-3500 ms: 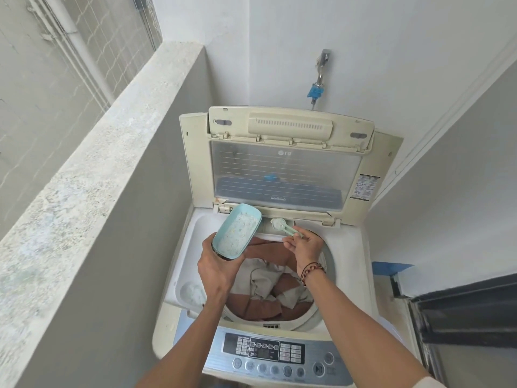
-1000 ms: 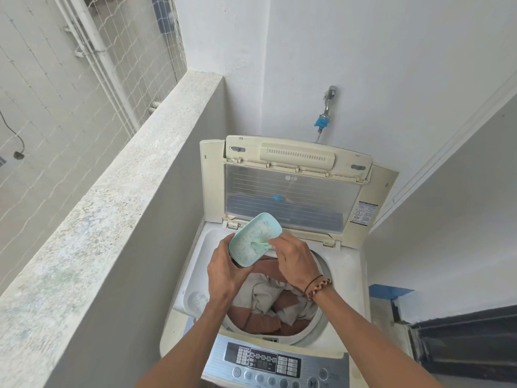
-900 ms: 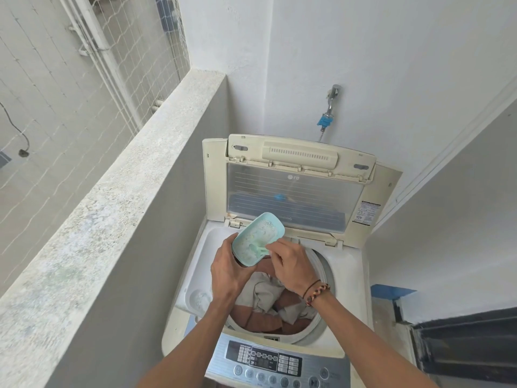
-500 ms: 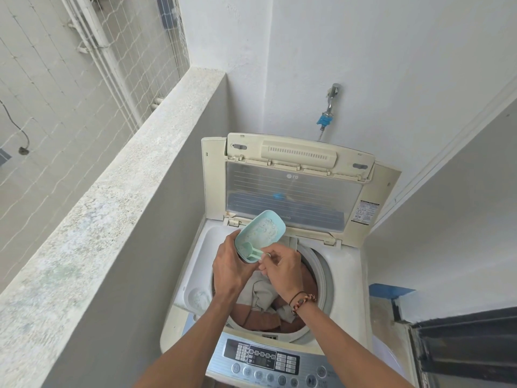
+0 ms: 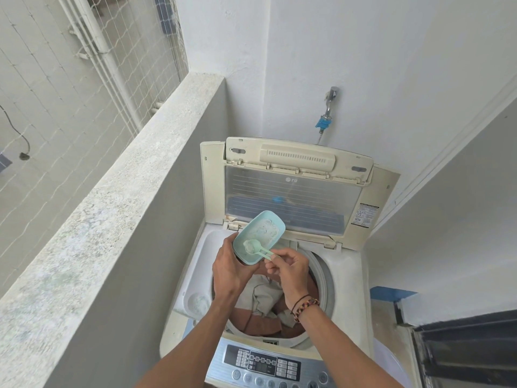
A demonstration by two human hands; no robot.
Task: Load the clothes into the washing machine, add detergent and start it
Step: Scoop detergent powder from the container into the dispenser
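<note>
Buttons and a dark display fill the control panel (image 5: pixel 265 366) of the top-loading washing machine (image 5: pixel 352 289), nearest the viewer and below both wrists. Just beyond it, under the two hands, brown and off-white clothes (image 5: pixel 265 301) lie heaped in the open drum. To the left of the left hand, a round recess (image 5: pixel 199 301) in the machine's top deck holds whitish powder. The left hand (image 5: pixel 232 271) grips the near end of a pale mint detergent box (image 5: pixel 258 238), fingers curled round its underside and thumb along its left edge, tilting its open face toward the viewer; white powder coats the inside. The right hand (image 5: pixel 291 268), with beaded bracelets (image 5: pixel 305 305) at its wrist, pinches the handle of a small mint scoop (image 5: pixel 254 247) between thumb and curled fingers; the scoop's bowl, loaded with white powder, sits over the box's lower half. Past both hands the lid (image 5: pixel 291 191) stands upright, its clear window facing forward. Farther still, above the lid, a metal tap (image 5: pixel 328 107) with a blue fitting is mounted on the white wall.
</note>
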